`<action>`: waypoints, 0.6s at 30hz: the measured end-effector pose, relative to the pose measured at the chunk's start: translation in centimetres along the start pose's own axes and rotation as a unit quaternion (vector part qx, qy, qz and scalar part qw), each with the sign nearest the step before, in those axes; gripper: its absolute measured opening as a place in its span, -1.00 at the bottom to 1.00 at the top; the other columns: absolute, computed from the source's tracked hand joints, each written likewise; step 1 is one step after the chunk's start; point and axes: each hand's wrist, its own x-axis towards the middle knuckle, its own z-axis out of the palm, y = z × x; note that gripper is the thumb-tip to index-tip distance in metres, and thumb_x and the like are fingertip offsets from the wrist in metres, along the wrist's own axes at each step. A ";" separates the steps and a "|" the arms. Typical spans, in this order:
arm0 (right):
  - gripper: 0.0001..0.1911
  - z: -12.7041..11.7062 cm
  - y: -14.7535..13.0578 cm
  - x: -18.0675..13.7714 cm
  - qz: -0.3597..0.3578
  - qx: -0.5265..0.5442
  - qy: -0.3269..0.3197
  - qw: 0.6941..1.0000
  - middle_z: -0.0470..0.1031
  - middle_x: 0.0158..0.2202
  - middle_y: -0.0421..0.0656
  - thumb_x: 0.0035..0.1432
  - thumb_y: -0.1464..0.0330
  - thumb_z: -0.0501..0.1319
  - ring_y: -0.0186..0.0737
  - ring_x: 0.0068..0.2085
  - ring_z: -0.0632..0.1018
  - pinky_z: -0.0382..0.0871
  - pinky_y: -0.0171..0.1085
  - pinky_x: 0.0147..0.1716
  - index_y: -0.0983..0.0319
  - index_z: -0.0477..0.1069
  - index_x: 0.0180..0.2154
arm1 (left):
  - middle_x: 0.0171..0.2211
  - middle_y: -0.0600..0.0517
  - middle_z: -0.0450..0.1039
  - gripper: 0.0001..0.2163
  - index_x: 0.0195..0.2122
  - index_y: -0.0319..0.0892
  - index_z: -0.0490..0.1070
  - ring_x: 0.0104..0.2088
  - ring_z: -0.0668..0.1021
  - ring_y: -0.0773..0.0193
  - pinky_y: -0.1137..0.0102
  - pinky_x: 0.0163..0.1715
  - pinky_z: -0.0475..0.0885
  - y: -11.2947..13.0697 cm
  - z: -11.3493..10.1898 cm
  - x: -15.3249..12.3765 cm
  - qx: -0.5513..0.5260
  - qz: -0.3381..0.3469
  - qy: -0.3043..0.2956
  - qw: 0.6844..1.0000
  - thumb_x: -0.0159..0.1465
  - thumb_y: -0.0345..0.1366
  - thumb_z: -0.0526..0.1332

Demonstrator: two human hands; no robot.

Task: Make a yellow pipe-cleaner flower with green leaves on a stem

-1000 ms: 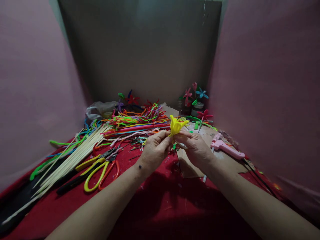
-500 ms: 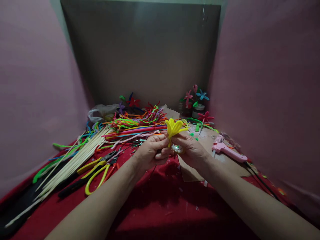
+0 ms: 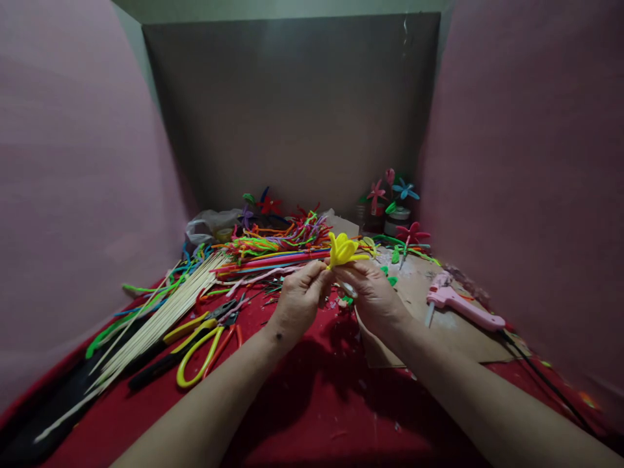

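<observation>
A yellow pipe-cleaner flower (image 3: 343, 249) with looped petals is held up over the middle of the table. My left hand (image 3: 303, 292) pinches its base from the left, fingers closed. From the other side my right hand (image 3: 371, 290) also grips near the base of the petals, its fingers closed too. The flower's lower end is hidden behind my fingers. A small pale, shiny round thing shows by my right fingers; I cannot tell whether they hold it.
Wooden skewers (image 3: 160, 312), pliers (image 3: 199, 325) and yellow-handled scissors (image 3: 201, 357) lie at left. Bundled pipe cleaners (image 3: 277, 244) are behind. At right a pink glue gun (image 3: 461, 302) rests on cardboard (image 3: 414, 305), its cord trailing right. Finished flowers (image 3: 404, 188) stand in jars (image 3: 397, 221).
The view has shifted, so the table things appear a little lower and farther right. My left hand has turned and its fingers have closed more tightly at the flower's base.
</observation>
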 end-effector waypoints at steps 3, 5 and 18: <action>-0.86 -0.4 -0.3 0.0 -0.010 -0.003 -0.036 0.999 0.53 -0.41 -0.24 -0.05 0.32 0.32 -0.31 -0.43 0.43 0.30 -0.29 -0.35 0.16 0.55 -0.36 | -0.70 0.18 0.12 -0.71 -0.60 -0.21 0.19 -0.69 0.17 0.50 0.54 -0.68 0.09 0.2 -0.1 0.2 -0.123 -0.048 -0.041 0.990 0.22 -0.20 0.13; -0.84 -0.5 -0.5 0.1 -0.015 -0.008 -0.046 0.999 0.54 -0.38 -0.25 -0.07 0.32 0.33 -0.32 -0.38 0.44 0.30 -0.29 -0.29 0.15 0.56 -0.34 | -0.70 0.19 0.12 -0.72 -0.56 -0.22 0.21 -0.71 0.14 0.53 0.56 -0.71 0.04 0.2 -0.2 0.3 -0.211 -0.083 -0.073 0.971 0.21 -0.18 0.16; -0.82 -1.1 -0.1 -0.3 0.006 0.005 -0.018 1.000 0.52 -0.45 -0.21 -0.07 0.29 0.31 -0.25 -0.40 0.47 0.34 -0.25 -0.34 0.17 0.54 -0.34 | -0.66 0.18 0.16 -0.75 -0.50 -0.21 0.24 -0.73 0.16 0.52 0.56 -0.72 0.10 0.7 -0.3 0.3 -0.170 -0.113 -0.132 0.970 0.21 -0.15 0.12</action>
